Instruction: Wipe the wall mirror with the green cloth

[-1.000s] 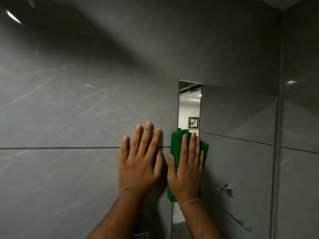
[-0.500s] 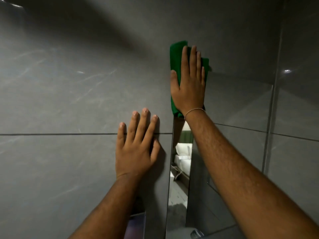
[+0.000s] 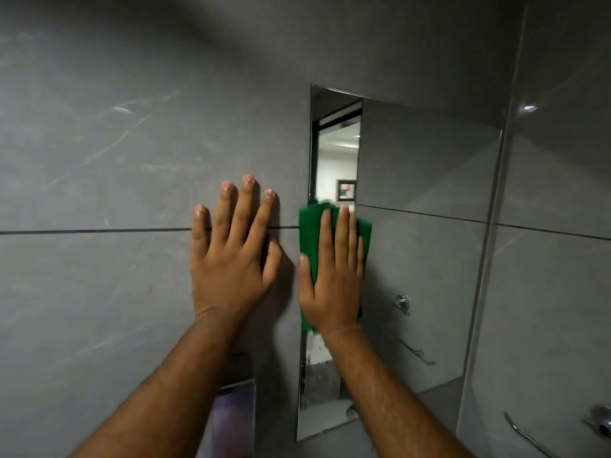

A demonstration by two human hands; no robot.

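The wall mirror is a frameless pane on the grey tiled wall, seen at a steep angle; it reflects a lit doorway and grey tiles. My right hand lies flat on the folded green cloth, pressing it against the mirror's left part about halfway up. The cloth shows above my fingertips and along the thumb side; most of it is hidden under the palm. My left hand rests flat with fingers spread on the grey wall tile just left of the mirror's edge, holding nothing.
A shiny metal box is fixed to the wall below my left forearm. A chrome fitting and a rail sit on the side wall at the lower right. The wall corner runs along the mirror's right edge.
My right hand has slid the green cloth down from the mirror's top edge to its middle. The left hand has stayed on the tile. The view has tilted slightly.
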